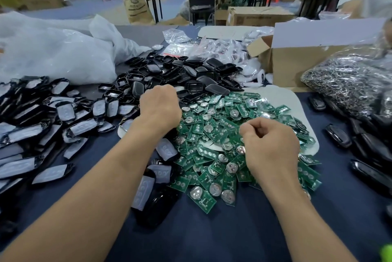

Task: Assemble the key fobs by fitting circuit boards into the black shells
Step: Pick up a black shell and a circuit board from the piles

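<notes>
A heap of green circuit boards (214,155) with round silver battery clips lies on a white pad (301,102) at the centre. Behind it is a pile of empty black shells (191,71). My left hand (159,109) reaches down at the near edge of that shell pile with its back toward me; its fingertips are hidden. My right hand (271,147) hovers over the right part of the board heap, fingers curled in against the thumb, and no board shows between them. More shell halves with white film (53,117) cover the left side.
A big clear plastic bag (53,54) lies at the back left, and a cardboard box (297,64) at the back right. A bag of metal key rings (350,79) sits on the right, with glossy black fobs (337,136) below it. Dark blue cloth (212,230) covers the near table.
</notes>
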A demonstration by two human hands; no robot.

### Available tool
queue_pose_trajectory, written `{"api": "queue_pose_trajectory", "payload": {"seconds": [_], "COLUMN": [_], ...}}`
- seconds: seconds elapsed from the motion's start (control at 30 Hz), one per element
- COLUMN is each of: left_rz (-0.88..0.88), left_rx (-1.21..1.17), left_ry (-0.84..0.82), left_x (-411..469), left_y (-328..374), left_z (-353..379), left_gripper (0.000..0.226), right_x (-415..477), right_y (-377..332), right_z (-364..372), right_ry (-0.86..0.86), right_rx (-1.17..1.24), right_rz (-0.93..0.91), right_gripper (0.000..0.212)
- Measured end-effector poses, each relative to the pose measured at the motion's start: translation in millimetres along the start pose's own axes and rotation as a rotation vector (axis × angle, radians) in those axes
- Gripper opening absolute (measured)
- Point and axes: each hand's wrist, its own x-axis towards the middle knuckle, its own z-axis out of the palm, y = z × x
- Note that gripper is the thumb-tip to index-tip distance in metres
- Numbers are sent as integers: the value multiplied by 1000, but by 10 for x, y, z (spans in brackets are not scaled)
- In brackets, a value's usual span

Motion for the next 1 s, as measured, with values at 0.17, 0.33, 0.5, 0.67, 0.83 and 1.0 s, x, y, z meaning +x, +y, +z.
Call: {"api": "queue_pose_trajectory", "payload": {"seconds": [0.17, 0.33, 0.5, 0.67, 0.83, 1.0], "left_rz": [-98, 24, 50, -33, -98, -38], "left_rx": [-23, -372, -1040, -1272, -1447, -1568], "left_ry": [355, 558, 134, -56, -122, -200], "left_x": [-136, -532, -1104, -1153, -1128, -1092], "left_y": [-7, 81, 413, 447, 438, 404], "left_z": [-72, -211, -78, 71, 67, 63], "left_gripper": [22, 14, 18, 31, 24, 32], "right_x": [-21, 9, 14, 41, 60, 62], "right_y": [-62, -110, -128, -127, -120, -101], "right_z": [-8, -30, -70, -61, -32, -31], "right_ry": [-118, -240, -307, -220, -204, -159], "right_rx": [418, 756, 1073, 928, 859, 827], "right_rz": [136, 272, 481, 379, 280, 262], "right_gripper": [21, 8, 14, 25, 18, 16]}}
